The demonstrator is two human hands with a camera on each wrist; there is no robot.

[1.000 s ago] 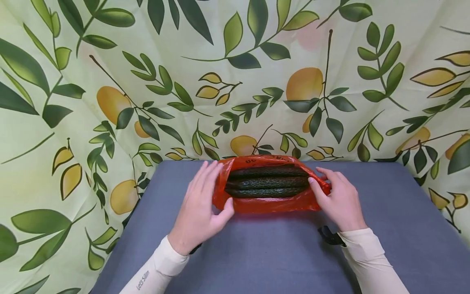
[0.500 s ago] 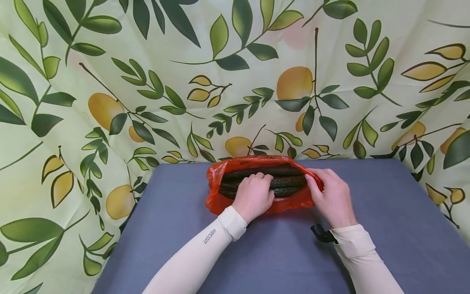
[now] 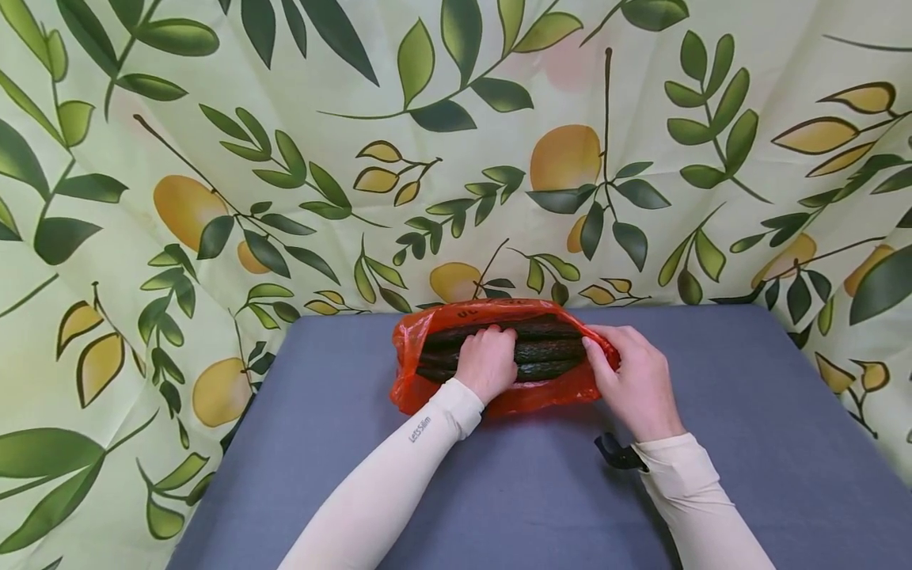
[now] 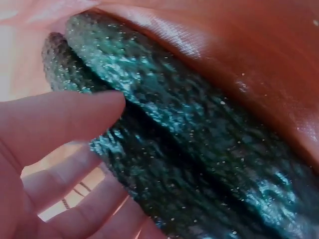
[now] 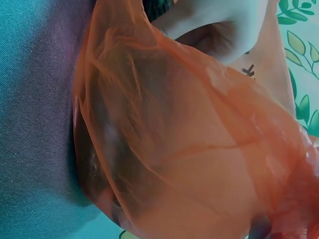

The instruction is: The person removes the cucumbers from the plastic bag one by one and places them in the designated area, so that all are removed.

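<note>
One red bag [image 3: 541, 400] gapes near the table's far edge [image 3: 342, 323].

Head view: widest of the three, set above and on the near side of the red bag [image 3: 549, 396], facing forward and down; takes in the whole bag, the counter [image 3: 499, 491] around it and the leaf-print cloth [image 3: 285, 79] behind it. Left wrist view: very close, aimed into the bag's mouth; two cucumbers [image 4: 199, 119] run diagonally across most of the frame. Head view shares these, seen smaller. Right wrist view: close at the bag's right end, facing along it towards the left; rolled sideways, so counter lies left of the bag, cloth right. Shared with head view: the left grip [image 5: 229, 30] at the bag's mouth.
</note>
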